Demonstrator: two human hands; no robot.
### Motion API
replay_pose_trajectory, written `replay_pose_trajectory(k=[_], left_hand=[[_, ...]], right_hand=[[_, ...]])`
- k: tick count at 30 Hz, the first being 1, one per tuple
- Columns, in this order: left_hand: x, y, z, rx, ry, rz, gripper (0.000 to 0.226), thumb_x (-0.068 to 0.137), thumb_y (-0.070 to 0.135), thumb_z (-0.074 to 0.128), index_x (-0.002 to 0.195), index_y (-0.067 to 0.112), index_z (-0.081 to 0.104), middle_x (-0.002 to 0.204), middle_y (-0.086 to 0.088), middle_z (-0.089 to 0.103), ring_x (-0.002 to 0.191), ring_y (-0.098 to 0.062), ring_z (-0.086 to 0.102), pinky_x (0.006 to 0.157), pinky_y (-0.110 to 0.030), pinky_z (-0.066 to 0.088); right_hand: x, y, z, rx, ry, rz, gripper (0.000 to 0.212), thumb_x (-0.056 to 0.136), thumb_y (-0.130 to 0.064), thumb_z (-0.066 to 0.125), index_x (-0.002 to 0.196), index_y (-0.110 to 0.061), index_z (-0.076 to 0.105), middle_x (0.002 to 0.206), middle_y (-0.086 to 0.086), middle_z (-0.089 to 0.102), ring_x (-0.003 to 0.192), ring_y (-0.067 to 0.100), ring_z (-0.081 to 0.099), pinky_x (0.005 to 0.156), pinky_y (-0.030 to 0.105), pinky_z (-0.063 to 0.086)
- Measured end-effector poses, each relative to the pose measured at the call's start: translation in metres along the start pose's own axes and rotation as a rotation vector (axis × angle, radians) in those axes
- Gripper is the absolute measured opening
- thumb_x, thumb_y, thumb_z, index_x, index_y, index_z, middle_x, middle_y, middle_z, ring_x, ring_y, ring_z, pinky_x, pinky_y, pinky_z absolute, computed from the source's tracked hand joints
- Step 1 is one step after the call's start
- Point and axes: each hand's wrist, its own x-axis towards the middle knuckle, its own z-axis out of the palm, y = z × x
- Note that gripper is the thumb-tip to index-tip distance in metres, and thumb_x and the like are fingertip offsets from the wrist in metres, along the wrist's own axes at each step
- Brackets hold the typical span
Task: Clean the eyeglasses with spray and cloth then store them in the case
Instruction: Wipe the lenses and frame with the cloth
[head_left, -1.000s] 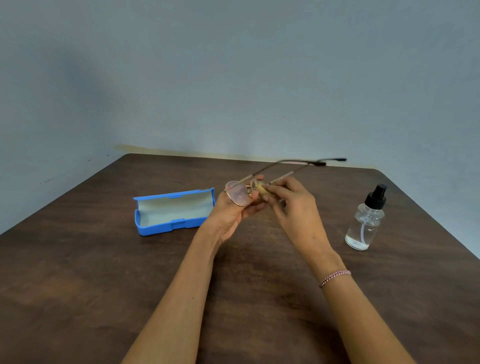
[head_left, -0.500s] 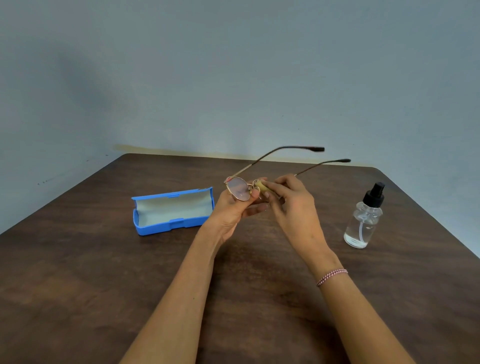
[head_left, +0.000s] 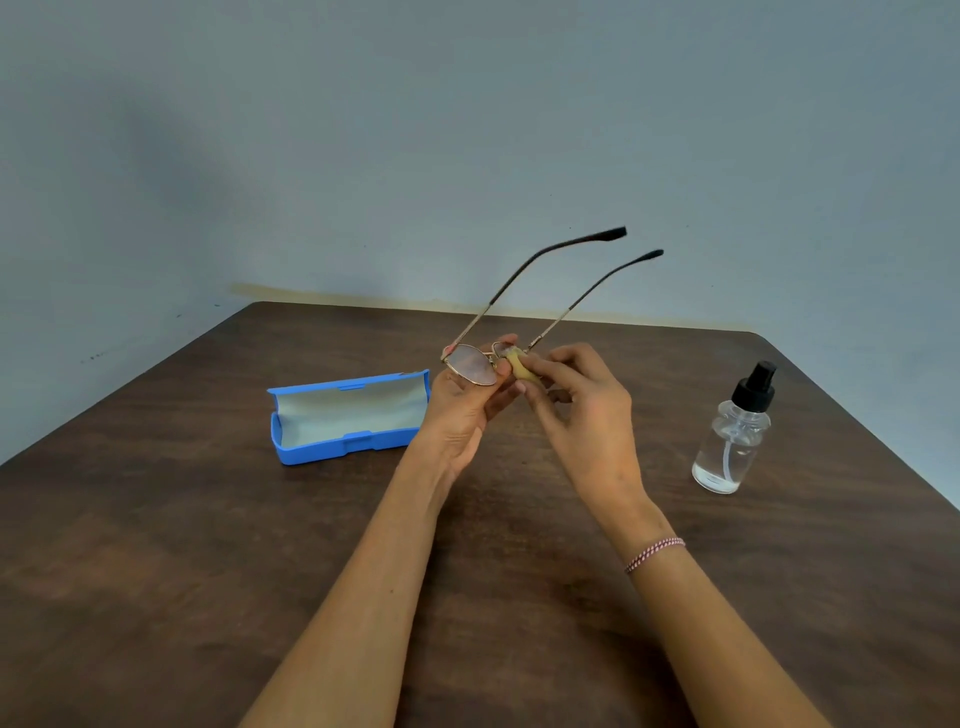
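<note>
Thin gold-rimmed eyeglasses (head_left: 471, 365) are held above the table's middle, temples unfolded and pointing up and away. My left hand (head_left: 462, 410) grips them at the left lens and bridge. My right hand (head_left: 582, 410) pinches a small yellowish cloth (head_left: 521, 368) against the right lens, which the cloth and fingers mostly hide. An open blue case (head_left: 345, 415) with a pale lining lies on the table to the left of my hands. A clear spray bottle (head_left: 735, 436) with a black pump top stands upright to the right.
Everything rests on a dark wooden table (head_left: 156, 545) whose far edge meets a plain grey-blue wall. A beaded bracelet (head_left: 654, 553) circles my right wrist.
The eyeglasses have tilted, so the temple tips now stand higher and point more steeply upward. Both hands stay at the lenses, the right one still holding the cloth on the right lens.
</note>
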Motion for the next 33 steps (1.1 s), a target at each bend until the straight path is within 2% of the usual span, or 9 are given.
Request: replay_pose_trajectory(k=[4, 8, 13, 16, 19, 25, 28, 31, 33], left_hand=[[-0.001, 0.001, 0.003, -0.044, -0.012, 0.013, 0.039, 0.070, 0.019, 0.061, 0.107, 0.007, 0.061, 0.085, -0.004, 0.072, 0.078, -0.012, 0.069, 0.070, -0.020, 0.057], [-0.003, 0.000, 0.004, -0.032, -0.015, -0.013, 0.039, 0.068, 0.022, 0.065, 0.105, 0.009, 0.063, 0.083, -0.001, 0.072, 0.072, -0.008, 0.068, 0.066, -0.017, 0.056], [-0.001, 0.001, 0.000, -0.061, -0.076, -0.012, 0.060, 0.056, 0.032, 0.081, 0.108, 0.009, 0.064, 0.088, -0.006, 0.072, 0.079, -0.013, 0.069, 0.069, -0.020, 0.056], [-0.001, -0.002, -0.002, -0.015, -0.136, -0.071, 0.049, 0.062, 0.030, 0.080, 0.106, 0.012, 0.069, 0.098, -0.008, 0.071, 0.089, -0.016, 0.069, 0.075, -0.025, 0.056], [0.000, -0.006, -0.002, 0.059, -0.137, -0.113, 0.030, 0.072, 0.019, 0.079, 0.101, 0.017, 0.072, 0.094, -0.005, 0.072, 0.087, -0.013, 0.068, 0.073, -0.024, 0.056], [0.000, 0.000, -0.007, -0.003, -0.144, -0.047, 0.070, 0.050, 0.037, 0.089, 0.109, 0.009, 0.064, 0.091, -0.004, 0.072, 0.080, -0.012, 0.069, 0.072, -0.023, 0.056], [0.001, -0.002, -0.007, 0.025, -0.169, -0.074, 0.073, 0.050, 0.038, 0.090, 0.112, 0.009, 0.063, 0.097, -0.006, 0.071, 0.086, -0.015, 0.068, 0.074, -0.025, 0.057], [0.000, -0.005, -0.003, 0.064, -0.173, -0.102, 0.075, 0.049, 0.039, 0.091, 0.113, 0.011, 0.063, 0.095, -0.002, 0.072, 0.087, -0.011, 0.068, 0.073, -0.024, 0.057], [0.000, -0.005, -0.002, 0.063, -0.159, -0.090, 0.076, 0.048, 0.041, 0.091, 0.113, 0.012, 0.063, 0.092, 0.000, 0.072, 0.086, -0.011, 0.068, 0.073, -0.023, 0.056]], right_hand=[[0.001, 0.006, -0.005, -0.056, 0.011, 0.048, 0.027, 0.084, -0.008, 0.067, 0.110, -0.009, 0.068, 0.097, -0.001, 0.054, 0.081, 0.003, 0.052, 0.076, 0.003, 0.043], [-0.001, -0.001, 0.001, -0.027, 0.013, -0.029, 0.025, 0.084, -0.007, 0.067, 0.109, -0.009, 0.068, 0.094, 0.002, 0.055, 0.083, 0.007, 0.053, 0.073, 0.009, 0.045], [0.000, 0.005, -0.004, -0.055, 0.009, -0.039, 0.023, 0.085, -0.006, 0.066, 0.108, -0.008, 0.068, 0.097, -0.004, 0.050, 0.084, 0.003, 0.050, 0.077, 0.006, 0.044], [0.002, 0.009, -0.008, -0.124, 0.044, -0.009, 0.018, 0.086, -0.007, 0.065, 0.104, -0.006, 0.069, 0.093, -0.001, 0.052, 0.080, 0.010, 0.053, 0.069, 0.013, 0.043], [0.001, 0.008, -0.005, -0.147, 0.062, -0.005, 0.017, 0.085, -0.007, 0.066, 0.101, -0.005, 0.070, 0.090, 0.004, 0.056, 0.081, 0.015, 0.054, 0.068, 0.015, 0.041], [0.002, 0.008, -0.004, -0.036, -0.040, -0.036, 0.019, 0.085, -0.010, 0.067, 0.103, -0.008, 0.070, 0.093, 0.000, 0.060, 0.082, 0.008, 0.055, 0.070, 0.013, 0.046], [0.001, 0.012, -0.004, -0.115, -0.012, -0.009, 0.018, 0.085, -0.008, 0.066, 0.103, -0.007, 0.070, 0.092, 0.001, 0.058, 0.083, 0.010, 0.054, 0.071, 0.018, 0.047], [-0.001, 0.010, -0.002, -0.157, 0.029, 0.008, 0.019, 0.085, -0.005, 0.065, 0.104, -0.006, 0.069, 0.093, 0.004, 0.057, 0.086, 0.009, 0.049, 0.074, 0.012, 0.039], [-0.001, 0.007, 0.000, -0.096, 0.009, -0.010, 0.022, 0.085, -0.004, 0.064, 0.107, -0.007, 0.069, 0.095, 0.002, 0.057, 0.090, 0.010, 0.051, 0.077, 0.013, 0.041]])
